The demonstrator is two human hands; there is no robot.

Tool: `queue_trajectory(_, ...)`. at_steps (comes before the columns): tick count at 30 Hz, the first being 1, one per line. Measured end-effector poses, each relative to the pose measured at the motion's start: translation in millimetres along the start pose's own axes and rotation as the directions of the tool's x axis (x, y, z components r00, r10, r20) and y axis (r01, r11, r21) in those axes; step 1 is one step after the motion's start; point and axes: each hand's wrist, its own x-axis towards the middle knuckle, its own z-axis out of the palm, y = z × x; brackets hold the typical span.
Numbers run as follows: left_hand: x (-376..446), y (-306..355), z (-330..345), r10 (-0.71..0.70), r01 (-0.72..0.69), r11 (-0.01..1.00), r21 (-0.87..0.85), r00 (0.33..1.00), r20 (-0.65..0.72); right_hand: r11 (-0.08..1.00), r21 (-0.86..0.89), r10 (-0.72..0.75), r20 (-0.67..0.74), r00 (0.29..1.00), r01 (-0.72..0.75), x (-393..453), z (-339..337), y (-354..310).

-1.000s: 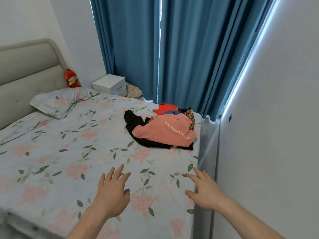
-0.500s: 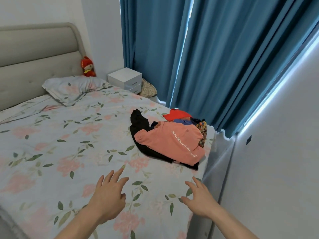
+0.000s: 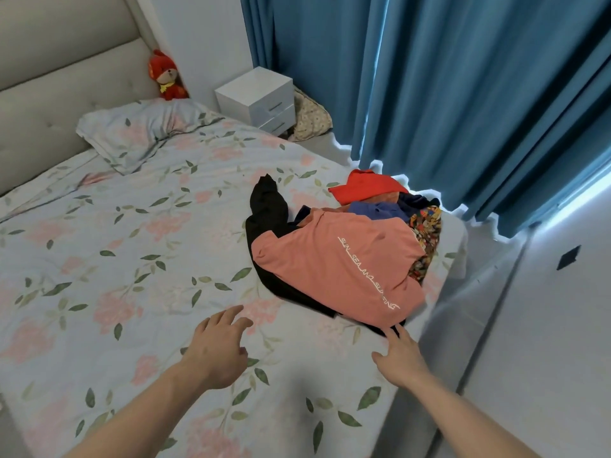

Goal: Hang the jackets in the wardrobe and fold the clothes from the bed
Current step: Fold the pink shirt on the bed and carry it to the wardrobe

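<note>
A heap of clothes lies near the right edge of the flowered bed. On top is a salmon-pink shirt with white lettering. Under it a black garment spreads to the left. Behind them lie a red piece, a blue one and a colourful patterned one. My left hand hovers over the sheet in front of the heap, fingers apart, holding nothing. My right hand is spread too, its fingertips at the near black edge of the heap.
A white wall runs close along the bed's right side with a narrow gap. Blue curtains hang behind the heap. A white nightstand, a pillow, a red plush toy and a padded headboard stand at the bed's far end.
I have come closer to the clothes heap. Both hands have reached forward toward it, and the right fingertips now sit at its near edge.
</note>
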Motion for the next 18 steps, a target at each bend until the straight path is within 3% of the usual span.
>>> queue_trajectory(9, 120.5, 43.2, 33.8, -0.020, 0.017, 0.999, 0.034, 0.994, 0.104, 0.956, 0.197, 0.214, 0.045, 0.976, -0.219, 131.5, 30.1, 55.1)
queue_trajectory(14, 151.9, 47.2, 58.8, -0.026, 0.018, 0.998, 0.054, 0.989, 0.142, 0.780, 0.565, 0.319, 0.011, 0.948, -0.269, 193.7, 55.8, 72.4)
queue_trajectory(18, 160.0, 39.6, 72.4, -0.052, 0.046, 0.998, 0.038, 0.985, 0.163, 0.575, 0.759, 0.503, -0.033, 0.864, -0.306, 237.4, 59.8, 68.7)
